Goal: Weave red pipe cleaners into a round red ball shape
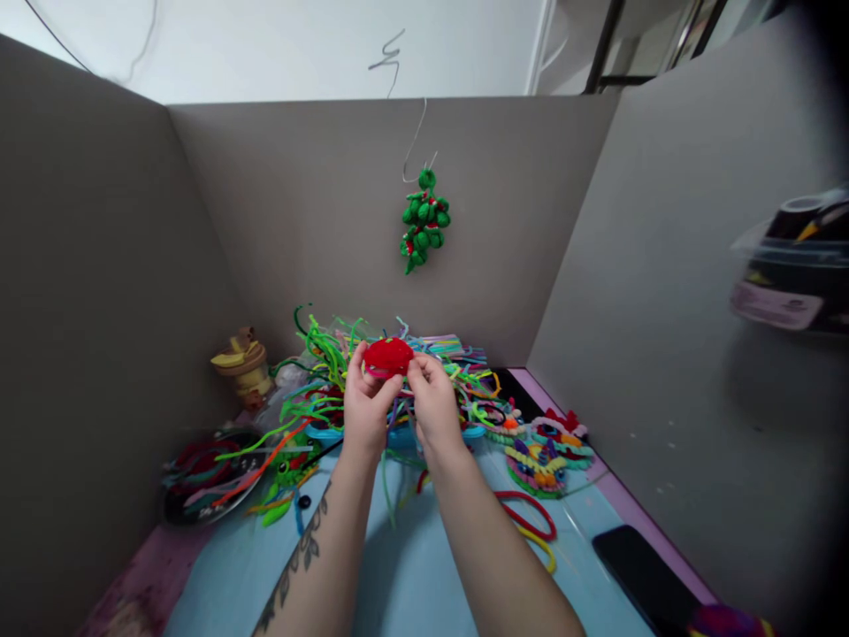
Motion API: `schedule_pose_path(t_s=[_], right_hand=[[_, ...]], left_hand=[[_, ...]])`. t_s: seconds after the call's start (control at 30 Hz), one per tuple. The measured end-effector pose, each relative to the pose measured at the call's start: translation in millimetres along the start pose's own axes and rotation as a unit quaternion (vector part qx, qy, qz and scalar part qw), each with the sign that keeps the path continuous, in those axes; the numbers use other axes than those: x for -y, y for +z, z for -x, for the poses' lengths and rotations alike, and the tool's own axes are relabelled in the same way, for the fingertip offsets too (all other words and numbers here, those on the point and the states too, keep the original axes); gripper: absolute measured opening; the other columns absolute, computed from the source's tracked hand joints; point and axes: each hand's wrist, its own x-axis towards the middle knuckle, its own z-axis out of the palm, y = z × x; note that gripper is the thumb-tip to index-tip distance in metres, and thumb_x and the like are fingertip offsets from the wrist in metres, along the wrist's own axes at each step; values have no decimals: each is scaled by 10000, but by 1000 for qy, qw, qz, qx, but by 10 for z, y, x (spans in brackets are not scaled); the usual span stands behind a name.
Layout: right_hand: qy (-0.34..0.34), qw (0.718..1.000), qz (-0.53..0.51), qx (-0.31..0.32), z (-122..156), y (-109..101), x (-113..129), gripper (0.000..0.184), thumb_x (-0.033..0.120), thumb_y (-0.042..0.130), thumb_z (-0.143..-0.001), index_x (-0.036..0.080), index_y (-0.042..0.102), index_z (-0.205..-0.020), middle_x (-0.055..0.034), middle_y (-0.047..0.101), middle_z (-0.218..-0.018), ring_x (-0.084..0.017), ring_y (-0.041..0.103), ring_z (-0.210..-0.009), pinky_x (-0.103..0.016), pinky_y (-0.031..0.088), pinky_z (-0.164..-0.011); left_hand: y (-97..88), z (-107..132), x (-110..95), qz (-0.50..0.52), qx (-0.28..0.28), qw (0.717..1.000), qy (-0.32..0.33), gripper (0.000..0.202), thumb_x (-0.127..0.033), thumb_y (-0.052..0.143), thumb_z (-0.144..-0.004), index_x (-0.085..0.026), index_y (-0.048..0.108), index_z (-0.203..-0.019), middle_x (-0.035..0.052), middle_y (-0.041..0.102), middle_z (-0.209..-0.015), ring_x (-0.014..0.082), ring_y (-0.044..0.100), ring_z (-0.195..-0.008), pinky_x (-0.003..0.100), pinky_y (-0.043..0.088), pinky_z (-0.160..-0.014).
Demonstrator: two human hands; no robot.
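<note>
A round red piece, seemingly wound from pipe cleaners (389,357), is held up between both my hands over the table. My left hand (367,402) grips its left side, thumb below and fingers behind. On its right edge, my right hand (432,395) pinches with thumb and fingertips. Behind and beneath the hands spreads a heap of loose pipe cleaners (325,349), mostly green with other colours, in a blue tray (402,437). The wrists hide part of the tray.
Left stand a dark bowl (192,509) with pipe cleaners and a green figure (288,469). Colourful pipe-cleaner pieces (536,464), a red loop (531,513) and a black phone (646,571) lie right. A green ornament (425,221) hangs on the grey partition (298,203).
</note>
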Motion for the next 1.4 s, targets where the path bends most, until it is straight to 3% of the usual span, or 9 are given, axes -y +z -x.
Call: schedule_pose_path(t_s=[0.07,0.17,0.3,0.47,0.7,0.93,1.1,1.3,1.4], right_hand=[[15,1000,-7,-7,10,16,26,177,360,538,-800,192,587,-772,-28,620,-844,-181,555,-863,-313,444,-805],[28,999,-16,-22,26,44,41,165,358,543,-796,194,564,-801,-6,595,-764,-162,560,-748,-287,464,-712],[19,1000,0,-24,45,62,47,130,323,539,-800,195,536,-776,12,553,-730,-139,539,-678,-263,458,-662],[18,998,-56,14,94,75,122,65,251,538,-791,197,525,-824,11,560,-760,-135,558,-696,-258,476,-661],[-18,991,-99,91,174,103,285,196,252,660,-728,212,505,-842,6,582,-830,-142,598,-774,-275,492,-725],[-24,996,-50,70,143,59,280,165,336,613,-784,208,514,-810,3,586,-781,-144,590,-735,-270,498,-685],[-68,990,-46,118,124,9,297,158,261,596,-792,226,528,-930,-16,602,-876,-152,615,-808,-280,517,-717],[-119,984,14,133,97,-32,267,181,218,611,-769,240,517,-921,-26,553,-976,-150,592,-852,-275,521,-730],[-150,977,60,136,76,-58,284,84,182,567,-793,227,541,-859,-31,531,-959,-162,563,-910,-287,504,-768]], left_hand=[[5,19,-11,1,6,1000,17,850,-139,754,-644,-232,330,-1376,50,693,-1045,146,649,-943,277,451,-902],[29,61,-36,-14,18,999,26,900,-163,736,-681,-285,247,-1428,7,704,-887,115,660,-805,256,479,-838],[74,102,-72,-43,-8,998,37,893,-177,728,-693,-293,243,-1434,-15,674,-756,114,650,-732,253,489,-815],[82,91,-102,-58,-49,995,62,845,-208,708,-722,-285,248,-1426,6,676,-818,120,649,-756,249,492,-807],[58,102,-135,-91,-54,989,103,827,-149,711,-703,-283,284,-1398,46,674,-965,156,661,-863,282,490,-856],[70,114,-137,-94,-53,989,98,755,-156,704,-716,-273,338,-1366,58,677,-972,158,664,-867,288,484,-876],[84,105,-164,-78,-56,991,88,766,-136,718,-693,-267,357,-1356,64,673,-1007,162,656,-914,289,468,-905],[75,77,-135,-57,-52,993,85,776,-67,698,-651,-261,384,-1333,63,661,-1039,166,647,-934,291,465,-909],[50,64,-99,-47,-43,995,76,745,-79,688,-658,-258,392,-1318,64,650,-1065,163,638,-951,284,460,-906]])
